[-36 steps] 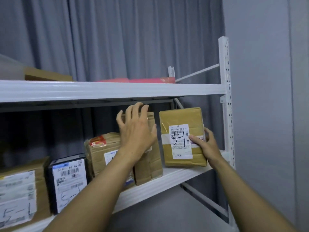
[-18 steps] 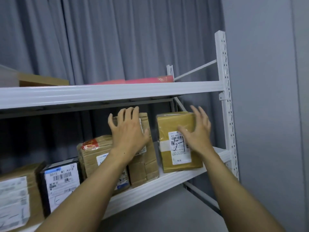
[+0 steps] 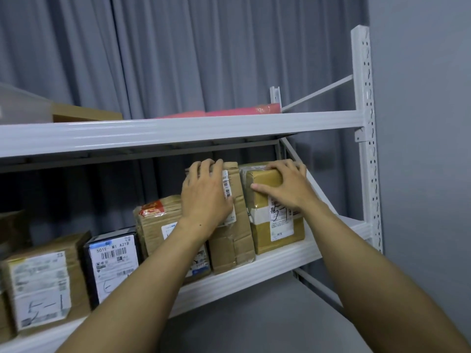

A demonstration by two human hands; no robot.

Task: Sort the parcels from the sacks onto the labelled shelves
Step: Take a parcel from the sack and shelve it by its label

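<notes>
On my feed both hands are up at the lower shelf [image 3: 254, 273], right end. The left hand [image 3: 204, 197] lies on the front of the tall cardboard parcel [image 3: 234, 240], w/ fingers hooked over its top edge, so it's gripping that one. The right hand [image 3: 285, 189] grips the taped parcel [image 3: 265, 240]: fingers curled over the top, thumb flat across the front above the white label.

Both parcels stand upright on the lower shelf, touching side by side. The taped one is last in the row, near the white post [image 3: 367, 123]. I can't tell if it's fully pushed to the back.

Left of the tall parcel, same shelf:
- a brown parcel w/ red sticker [image 3: 158, 225], partly behind my left forearm
- a black parcel [image 3: 112, 261] w/ a white barcode label
- a cardboard box [image 3: 40, 284] w/ several labels, at the frame edge

On the upper shelf [image 3: 178, 133] I see a flat pink parcel [image 3: 229, 112] toward the right & a brown box [image 3: 84, 115] at the left. Behind it all is a grey curtain [image 3: 178, 59], w/ a grey wall [image 3: 420, 123] on the right.
</notes>
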